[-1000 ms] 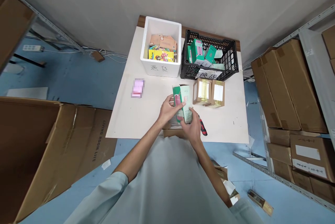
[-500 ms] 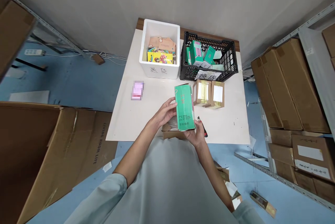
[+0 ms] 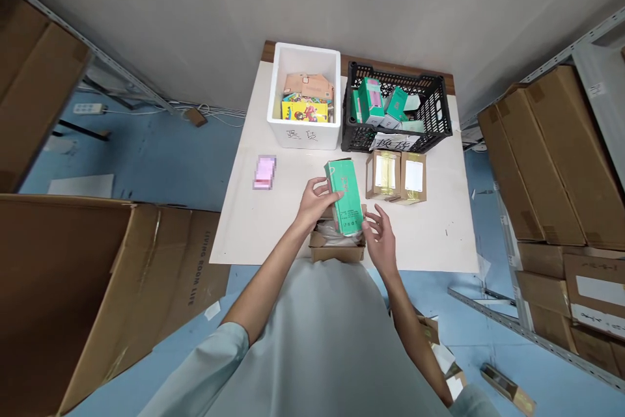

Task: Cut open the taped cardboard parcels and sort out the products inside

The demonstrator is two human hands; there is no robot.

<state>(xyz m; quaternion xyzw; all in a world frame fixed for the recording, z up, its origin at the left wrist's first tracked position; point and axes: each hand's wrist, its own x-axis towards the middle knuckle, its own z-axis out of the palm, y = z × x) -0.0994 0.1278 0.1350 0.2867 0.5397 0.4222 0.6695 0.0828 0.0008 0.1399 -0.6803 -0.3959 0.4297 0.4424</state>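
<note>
The green box (image 3: pixel 347 199) is in the left grip (image 3: pixel 315 203), over the open carton (image 3: pixel 338 253) at the near edge of the surface (image 3: pixel 244 222). I cannot tell if it touches the carton. The left grip is closed on the box, with thumb across the printed face. The right grip (image 3: pixel 381 235) is loosely open, fingers bent and apart, holding nothing visible; its thumb is at the lower right corner of the box, and contact is not certain.

In my judgement, the step in hand is handling and looking over the box. A next turn or shift would call for steady left hold, and the right fingers closing at the lower end.

The broad green face is toward the head view. The long axis runs from far to near, the far end leaning slightly left; the small print is at the near end.

Beyond are two taped cartons (image 3: pixel 383 176), then the black crate (image 3: pixel 430 138) and white foam box (image 3: pixel 303 137).
</note>
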